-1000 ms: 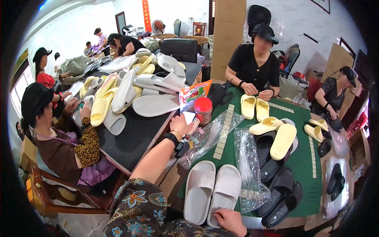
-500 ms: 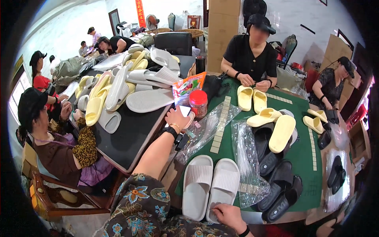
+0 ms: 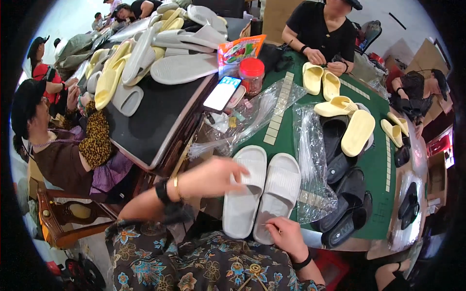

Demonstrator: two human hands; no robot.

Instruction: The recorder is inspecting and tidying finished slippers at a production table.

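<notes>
A pair of white slippers lies side by side on the green table right in front of me. My left hand, blurred and with a black wristband, reaches across with its fingers on the left white slipper and holds nothing. My right hand pinches the heel end of the right white slipper. A phone with a lit screen lies beyond them on the edge of the black board, clear of both hands.
Clear plastic bags lie beside the white pair, with black slippers and yellow slippers to the right. A red-lidded jar stands near the phone. Piled pale slippers cover the board. A person in black works opposite; another sits at left.
My left hand has left the phone on the board and swung back down to the left white slipper. My right hand stays at the heel of the right slipper.
</notes>
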